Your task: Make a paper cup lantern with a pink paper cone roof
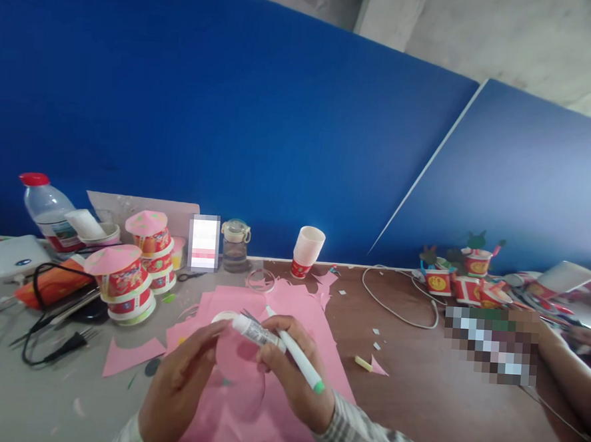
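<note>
While two cup stacks at the left, the near one [121,282] and the far one [154,244], stand capped with pink paper cones, the round pink paper [237,357] between the hands sits on no cup. By my reading those two are complete, and this piece is partway: cut to a rounded outline, not coned like the finished tops. Shaping and mounting look undone. A white cup stack [309,245] at the far edge of the table [388,413] has no pink top.

Position: the round paper is held up over pink sheets [326,329], just right of the left hand [186,374] and just left of the right hand [294,364]. Left hand: fingertips and thumb appear to pinch the paper's left edge. Right hand: fingers curled round a white tube [258,332] and a green-ended white marker [301,361]; the tube angles across the paper's upper right. Whether the right thumb touches the paper, cannot tell. Whether the tube is capped, also unclear. Pink offcut [134,356] lies left of the left hand.
</note>
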Available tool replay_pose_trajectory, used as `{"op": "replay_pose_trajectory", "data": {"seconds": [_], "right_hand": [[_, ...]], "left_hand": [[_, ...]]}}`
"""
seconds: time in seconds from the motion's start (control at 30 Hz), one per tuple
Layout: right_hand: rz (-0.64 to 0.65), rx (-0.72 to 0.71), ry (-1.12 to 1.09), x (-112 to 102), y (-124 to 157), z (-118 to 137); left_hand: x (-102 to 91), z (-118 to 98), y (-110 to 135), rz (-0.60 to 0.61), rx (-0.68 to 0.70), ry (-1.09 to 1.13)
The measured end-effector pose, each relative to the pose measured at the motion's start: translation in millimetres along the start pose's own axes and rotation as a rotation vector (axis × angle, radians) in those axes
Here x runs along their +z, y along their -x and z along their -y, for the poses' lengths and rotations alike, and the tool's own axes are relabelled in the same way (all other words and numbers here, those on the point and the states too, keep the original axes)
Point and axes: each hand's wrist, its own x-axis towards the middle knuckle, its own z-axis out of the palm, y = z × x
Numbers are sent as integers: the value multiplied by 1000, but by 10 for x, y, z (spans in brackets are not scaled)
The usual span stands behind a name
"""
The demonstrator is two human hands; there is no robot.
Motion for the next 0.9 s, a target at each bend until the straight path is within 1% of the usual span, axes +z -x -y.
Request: {"op": "replay_pose_trajectory", "data": {"seconds": [0.1,0.17,0.23,0.3,0.37,0.4,0.43,0.5,0.53,0.6,0.67,0.7,0.77,0.83,0.9], "right_hand": [[-15,-38,105,26,18,29],[-31,-88,164,59,35,23],[-50,-143,224,97,50,-7],[-56,-160,260,123,57,-54],[-58,-134,246,122,47,-105],[-63,-116,229,108,34,-126],[-75,-101,209,87,16,-142],[-126,-90,177,30,-32,-156],[-157,-93,168,0,-57,-153],[-195,-98,158,-55,-101,-136],[-190,-99,156,-90,-128,-117],[-180,-100,159,-99,-134,-112],[-164,-105,175,-105,-136,-111],[-152,-110,193,-105,-134,-114],[-146,-111,189,-110,-135,-97]], "left_hand": [[42,-5,57,54,-280,517],[92,-11,110,148,-387,768],[162,-9,175,266,-449,910],[241,22,248,349,-494,963],[306,88,323,407,-509,878],[326,128,357,399,-462,761],[335,166,388,413,-370,595],[325,212,429,367,-140,157],[312,213,436,358,-20,-26],[283,178,422,400,199,-290],[273,126,388,484,359,-437],[280,107,372,516,404,-483],[312,100,356,584,430,-538],[354,119,365,650,407,-557],[373,123,378,668,359,-525]]}}
